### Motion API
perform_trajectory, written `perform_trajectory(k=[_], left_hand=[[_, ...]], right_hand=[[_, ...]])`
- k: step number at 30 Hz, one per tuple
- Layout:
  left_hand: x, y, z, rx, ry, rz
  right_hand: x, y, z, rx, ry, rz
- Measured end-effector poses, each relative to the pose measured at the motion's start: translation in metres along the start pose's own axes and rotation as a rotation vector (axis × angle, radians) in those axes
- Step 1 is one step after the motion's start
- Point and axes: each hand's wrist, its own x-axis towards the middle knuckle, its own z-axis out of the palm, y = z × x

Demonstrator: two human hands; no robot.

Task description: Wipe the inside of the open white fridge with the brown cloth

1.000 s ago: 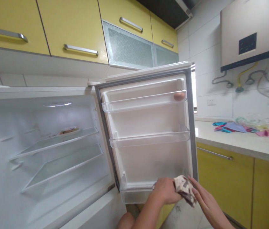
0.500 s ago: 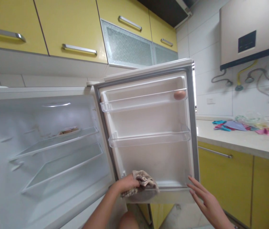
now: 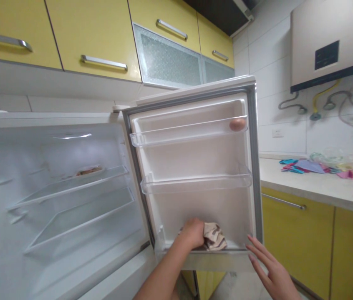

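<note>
My left hand (image 3: 194, 233) is closed around a brown-and-cream patterned cloth (image 3: 215, 236), down at the bottom of the open fridge door (image 3: 192, 208). Part of the cloth bunches out to the right of my fist, against the lowest door shelf. My right hand (image 3: 268, 266) is by the door's lower right corner, fingers spread, fingertips at or very near its edge; whether they touch cannot be made out. Above, the door carries a middle clear shelf (image 3: 195, 183) and an upper clear shelf (image 3: 179, 135) with an egg (image 3: 237, 124) at its right end.
To the left, the fridge interior has glass shelves (image 3: 82, 212) and a small food tray (image 3: 89, 170). Colourful cloths and a plastic bag (image 3: 333, 156) lie on the countertop (image 3: 320, 187) at right. Yellow cabinets (image 3: 95, 33) hang above; a water heater (image 3: 333, 41) is on the wall.
My left hand has moved right with the cloth, from the lower left of the door to the middle of its bottom shelf. My right hand has barely moved.
</note>
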Motion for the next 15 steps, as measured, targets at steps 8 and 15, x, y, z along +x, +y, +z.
perform_trajectory(k=[8,15], left_hand=[[0.048,0.056,0.034,0.112,-0.015,0.291],[0.063,0.018,0.049,0.137,-0.113,0.194]], right_hand=[[-0.003,-0.004,-0.002,-0.012,0.016,-0.035],[-0.005,-0.003,-0.002,0.032,-0.011,0.002]])
